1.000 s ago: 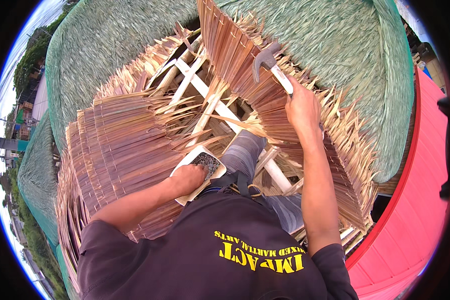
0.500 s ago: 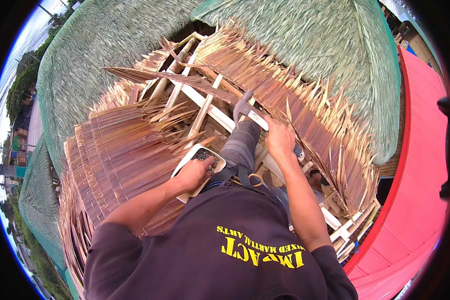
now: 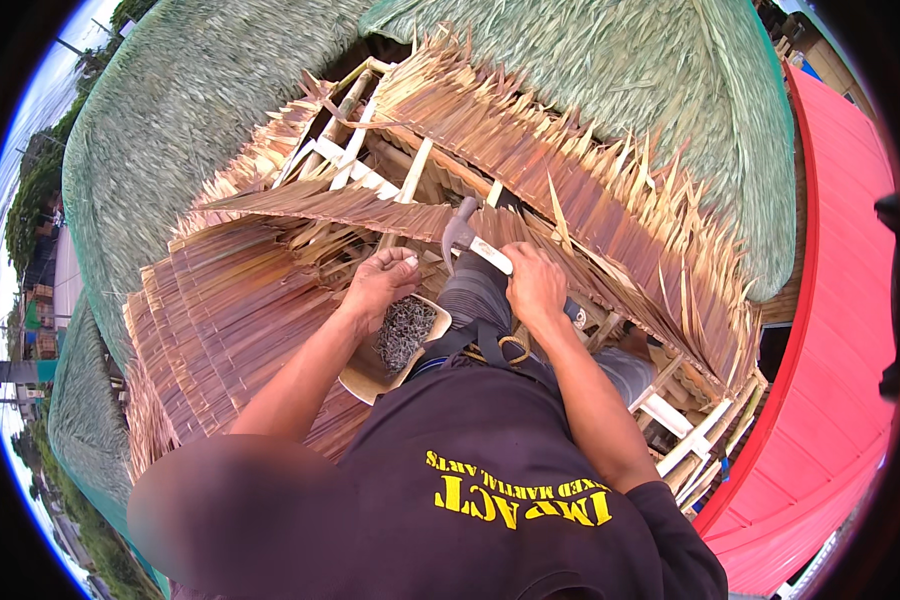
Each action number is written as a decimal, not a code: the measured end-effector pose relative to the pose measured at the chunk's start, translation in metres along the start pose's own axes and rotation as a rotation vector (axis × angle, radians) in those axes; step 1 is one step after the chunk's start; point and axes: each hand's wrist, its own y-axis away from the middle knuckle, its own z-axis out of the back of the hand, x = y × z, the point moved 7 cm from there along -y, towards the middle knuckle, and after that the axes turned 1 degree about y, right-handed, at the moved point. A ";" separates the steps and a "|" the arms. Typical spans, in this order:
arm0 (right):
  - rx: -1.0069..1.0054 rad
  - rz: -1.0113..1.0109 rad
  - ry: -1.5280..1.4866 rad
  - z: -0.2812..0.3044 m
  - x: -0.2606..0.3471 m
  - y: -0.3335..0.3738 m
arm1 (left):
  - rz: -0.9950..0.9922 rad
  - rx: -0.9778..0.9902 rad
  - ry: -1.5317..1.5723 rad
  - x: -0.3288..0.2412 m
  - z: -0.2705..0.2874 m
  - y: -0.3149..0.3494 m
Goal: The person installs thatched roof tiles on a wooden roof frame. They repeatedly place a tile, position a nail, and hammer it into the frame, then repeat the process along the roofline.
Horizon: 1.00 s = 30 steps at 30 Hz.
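Note:
My right hand (image 3: 538, 284) grips the pale handle of a claw hammer (image 3: 460, 232), its dark metal head pointing left above my knee. My left hand (image 3: 382, 284) is raised just above a tan open container (image 3: 364, 378) at my waist, thumb and fingers pinched together; whatever they hold is too small to make out. Loose dark nails (image 3: 403, 333) fill the container. Beyond my hands, a long brown strip of palm thatch (image 3: 345, 207) slants across the roof opening, passing under the hammer head. Layered thatch panels (image 3: 230, 310) lie to the left.
White and bamboo roof slats (image 3: 417, 170) show through the gap ahead of me. Another thatch panel (image 3: 570, 170) runs along the right. Older thatch under green netting (image 3: 610, 70) rises behind. A red metal roof (image 3: 820, 330) borders the right side.
My left hand has come up out of the container, fingers pinched. The long thatch strip has dropped nearer to me, across the opening. My right hand and the hammer have shifted slightly left.

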 end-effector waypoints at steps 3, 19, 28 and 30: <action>0.016 -0.070 -0.014 -0.003 -0.003 0.008 | 0.064 -0.185 0.265 0.005 0.006 -0.042; -0.666 -0.764 -1.643 0.014 -0.075 -0.076 | -0.310 0.012 0.117 -0.118 -0.142 -0.180; -0.960 -0.515 -1.166 0.127 -0.156 -0.173 | -0.456 0.347 0.425 -0.172 -0.279 -0.295; -0.911 -0.610 -1.089 0.094 -0.179 -0.187 | -0.464 0.379 0.430 -0.151 -0.280 -0.338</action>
